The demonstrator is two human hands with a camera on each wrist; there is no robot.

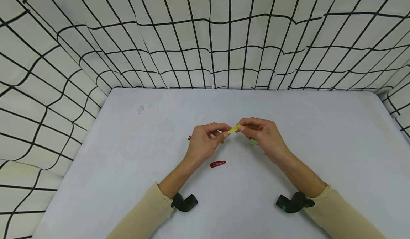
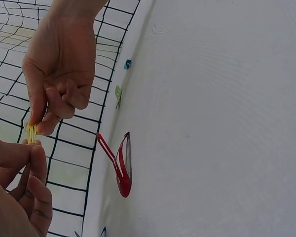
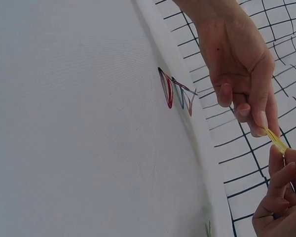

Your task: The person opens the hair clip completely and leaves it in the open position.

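A small yellow snap hair clip is held up above the table between both hands. My left hand pinches its left end between thumb and forefinger. At the other end, my right hand pinches it the same way. The wrist views show the yellow clip spanning the two sets of fingertips. Nearest below my left hand lies a red hair clip, unsnapped in the left wrist view. Under my right hand is a green clip, partly covered. Another red piece peeks out behind my left hand.
A white table spreads beneath the hands, with a black-gridded white backdrop behind and at the sides. A blue clip lies past the red one in the right wrist view. A small blue item shows near the table edge.
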